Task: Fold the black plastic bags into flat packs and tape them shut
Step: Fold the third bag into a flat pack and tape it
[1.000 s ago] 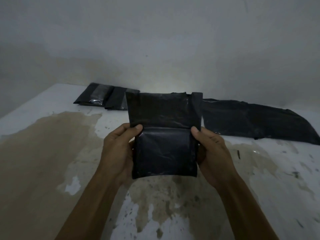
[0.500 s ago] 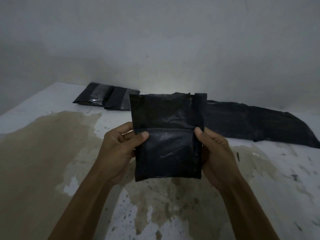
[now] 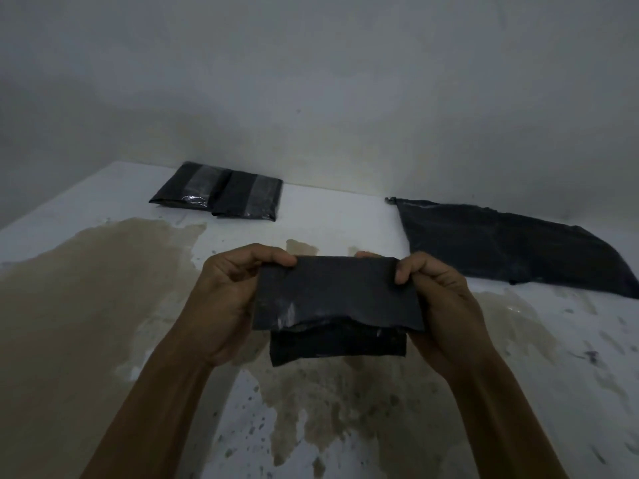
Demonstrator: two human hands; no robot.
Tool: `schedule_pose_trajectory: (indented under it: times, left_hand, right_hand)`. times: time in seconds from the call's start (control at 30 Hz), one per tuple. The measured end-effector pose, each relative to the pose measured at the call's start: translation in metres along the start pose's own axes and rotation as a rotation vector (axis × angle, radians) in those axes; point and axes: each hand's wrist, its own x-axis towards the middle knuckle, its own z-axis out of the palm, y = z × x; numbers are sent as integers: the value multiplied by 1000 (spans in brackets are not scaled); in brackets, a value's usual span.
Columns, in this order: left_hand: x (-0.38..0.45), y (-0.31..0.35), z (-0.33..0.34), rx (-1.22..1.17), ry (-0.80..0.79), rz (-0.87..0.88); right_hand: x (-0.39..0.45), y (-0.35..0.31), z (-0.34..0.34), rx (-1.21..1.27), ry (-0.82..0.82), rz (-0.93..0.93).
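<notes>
Both hands, left hand (image 3: 230, 299) and right hand (image 3: 446, 305), are pinching the folded black bag (image 3: 337, 302) in the middle of the frame.

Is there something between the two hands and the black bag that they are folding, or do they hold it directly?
Nothing visible stands between. The left hand and the right hand both grip the half-folded black plastic bag directly at its top corners, above the stained white table.
</notes>
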Motion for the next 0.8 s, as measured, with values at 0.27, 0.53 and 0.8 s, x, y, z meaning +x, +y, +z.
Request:
schedule_pose_trajectory:
  times: [0.27,0.53,0.8]
  left_hand:
    - [1,2,-11,-91,-183,-178]
    - [-3,-4,5,276,-52,-103]
    - [-3,-3,7,290,-12,-101]
  right_hand:
    - [2,3,-2,54,119,7]
    - [2,3,0,22,147,16]
    - [1,-7,-8,142,91,150]
